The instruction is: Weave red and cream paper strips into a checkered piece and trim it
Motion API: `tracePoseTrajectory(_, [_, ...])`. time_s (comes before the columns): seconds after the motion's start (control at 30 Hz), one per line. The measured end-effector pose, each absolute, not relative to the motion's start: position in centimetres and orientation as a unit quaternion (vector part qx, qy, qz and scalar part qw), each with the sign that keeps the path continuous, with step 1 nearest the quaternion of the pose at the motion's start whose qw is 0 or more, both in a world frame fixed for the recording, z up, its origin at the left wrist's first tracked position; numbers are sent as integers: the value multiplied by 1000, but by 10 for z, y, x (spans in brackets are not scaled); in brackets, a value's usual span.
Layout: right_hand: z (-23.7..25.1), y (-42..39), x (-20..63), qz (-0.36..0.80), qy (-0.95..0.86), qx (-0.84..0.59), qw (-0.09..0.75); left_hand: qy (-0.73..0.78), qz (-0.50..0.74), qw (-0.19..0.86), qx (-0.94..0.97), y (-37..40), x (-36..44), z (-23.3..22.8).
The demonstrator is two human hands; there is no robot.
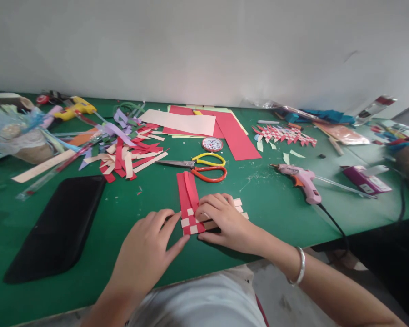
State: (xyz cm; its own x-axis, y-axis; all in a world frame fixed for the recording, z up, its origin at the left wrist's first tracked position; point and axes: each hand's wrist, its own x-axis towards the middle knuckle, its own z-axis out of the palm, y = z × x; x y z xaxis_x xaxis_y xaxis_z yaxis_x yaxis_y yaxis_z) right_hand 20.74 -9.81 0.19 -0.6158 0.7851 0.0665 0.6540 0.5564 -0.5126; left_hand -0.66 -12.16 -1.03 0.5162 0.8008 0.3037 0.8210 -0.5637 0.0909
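Nearest me, my left hand [146, 247] lies flat with fingertips on the weave's [191, 213] left edge; its grip is loose, closed on nothing. My right hand [221, 220] presses the cream strips, fingers curled over them rather than pinching. The weave sits on the tabletop [266, 204] just below the scissors [201, 168]. I judge only a few rows woven; most of the red strips lie bare.

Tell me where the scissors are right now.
In the head view, the scissors lie on the green table near its middle, just beyond the red woven strips under both hands, with the round sequin box behind them.
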Motion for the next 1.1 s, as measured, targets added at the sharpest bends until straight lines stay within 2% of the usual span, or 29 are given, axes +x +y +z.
tracePoseTrajectory(0.63, [2, -97, 214, 241, -867, -404, 162, -414, -238, 51, -877, -127, -14, -15])
tracePoseTrajectory(1.1, [0, -101, 216, 210, -868, -420, 163, -390, -223, 47, -892, -129, -7, -14])
